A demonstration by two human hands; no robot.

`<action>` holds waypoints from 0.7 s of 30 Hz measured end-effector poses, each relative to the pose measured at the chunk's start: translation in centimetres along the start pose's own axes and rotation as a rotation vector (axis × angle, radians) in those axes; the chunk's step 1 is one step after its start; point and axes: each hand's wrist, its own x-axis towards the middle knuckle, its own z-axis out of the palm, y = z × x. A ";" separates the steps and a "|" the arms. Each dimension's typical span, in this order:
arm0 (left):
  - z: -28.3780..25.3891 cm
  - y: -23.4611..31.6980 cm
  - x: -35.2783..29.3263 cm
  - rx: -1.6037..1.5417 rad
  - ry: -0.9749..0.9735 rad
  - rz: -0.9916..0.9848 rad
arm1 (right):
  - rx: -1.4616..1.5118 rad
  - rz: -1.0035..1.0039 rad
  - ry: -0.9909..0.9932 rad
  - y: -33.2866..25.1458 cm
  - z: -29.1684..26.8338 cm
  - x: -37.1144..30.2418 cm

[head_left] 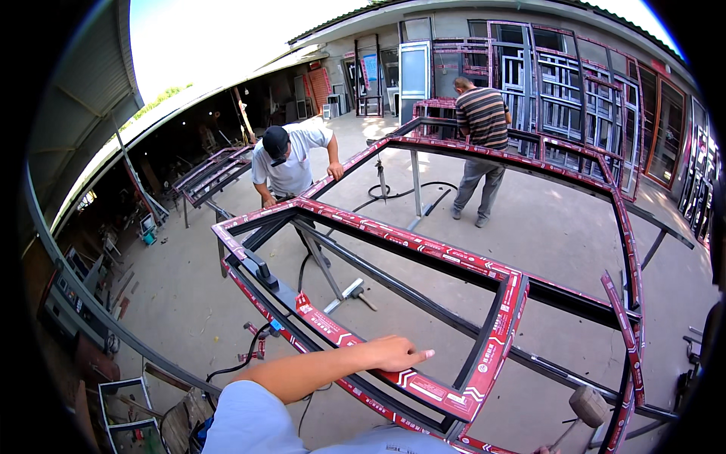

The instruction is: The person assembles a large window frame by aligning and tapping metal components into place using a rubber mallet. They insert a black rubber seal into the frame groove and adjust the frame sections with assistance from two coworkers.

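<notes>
A large window frame, wrapped in red printed film with black profiles, stretches out in front of me at about waist height. My left hand grips the near rail of its smaller section, one digit stretched to the right and the others curled over the rail. At the lower right a mallet with a blocky brownish head is raised at a tilt beside the frame. Its thin handle runs down to my right hand, which barely shows at the picture's lower edge, closed on the handle.
A co-worker in a white shirt holds the frame's far left side. Another in a striped shirt stands beyond it, back turned. A second mallet lies on a support's foot. Cables cross the concrete floor; more frames lean on the wall.
</notes>
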 end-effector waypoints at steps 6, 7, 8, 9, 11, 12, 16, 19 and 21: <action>13.3 -6.3 4.4 -0.039 -0.022 -0.065 | -0.059 0.064 -0.033 -3.1 0.1 -1.7; 15.2 -7.3 5.2 -0.034 -0.008 -0.064 | -0.074 0.065 -0.040 -4.1 0.4 -1.9; 16.9 -8.1 6.5 -0.027 0.007 -0.051 | -0.054 0.081 -0.046 -3.5 -0.1 -1.8; 18.7 -9.2 7.7 -0.002 0.117 -0.016 | -0.035 0.100 -0.061 -3.0 -0.3 -1.5; 18.4 -7.9 7.2 -0.009 0.237 0.007 | -0.006 0.108 -0.064 -1.8 -0.4 -1.0; 18.3 -7.5 6.8 -0.014 0.301 0.014 | -0.005 0.102 -0.062 -1.5 -0.5 -0.9; 18.5 -7.9 6.5 -0.032 0.435 0.031 | -0.108 0.054 -0.060 -1.3 -0.2 -0.4; 19.1 -8.1 6.4 -0.054 0.515 0.050 | -0.140 0.032 -0.037 -1.0 -0.2 0.0; 19.3 -8.3 5.9 -0.051 0.509 0.053 | -0.148 0.058 -0.015 -0.5 -0.2 -0.4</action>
